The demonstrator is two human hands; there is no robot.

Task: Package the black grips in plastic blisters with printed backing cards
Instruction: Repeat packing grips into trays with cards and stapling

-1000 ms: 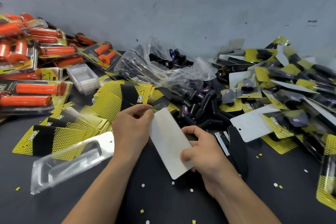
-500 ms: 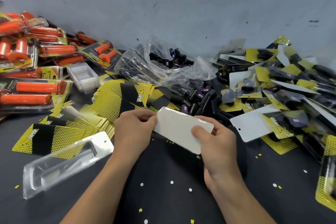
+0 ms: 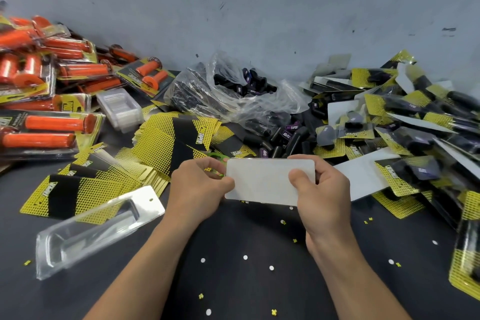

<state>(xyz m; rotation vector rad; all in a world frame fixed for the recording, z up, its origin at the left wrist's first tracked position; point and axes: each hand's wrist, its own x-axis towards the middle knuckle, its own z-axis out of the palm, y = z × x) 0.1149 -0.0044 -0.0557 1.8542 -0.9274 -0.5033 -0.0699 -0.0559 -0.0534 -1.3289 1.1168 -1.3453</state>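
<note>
I hold a package (image 3: 262,180) flat and level above the dark table, its plain white card back facing me. My left hand (image 3: 198,188) pinches its left end and my right hand (image 3: 320,193) grips its right end, thumb on top. What is on its underside is hidden. An empty clear blister (image 3: 85,231) lies at the lower left. Yellow-and-black backing cards (image 3: 166,143) are fanned out behind my hands. Loose black grips (image 3: 288,138) lie just beyond the package.
Packaged orange grips (image 3: 49,122) are stacked at the left. A clear plastic bag (image 3: 233,91) holding black grips sits by the grey wall. Finished black-grip packages (image 3: 405,122) are heaped at the right. A stack of empty blisters (image 3: 119,108) stands behind the cards. Small paper punch-outs dot the table.
The white-backed package has swung from pointing toward me to lying level across my view. My right hand has moved from its near end up to its right end.
</note>
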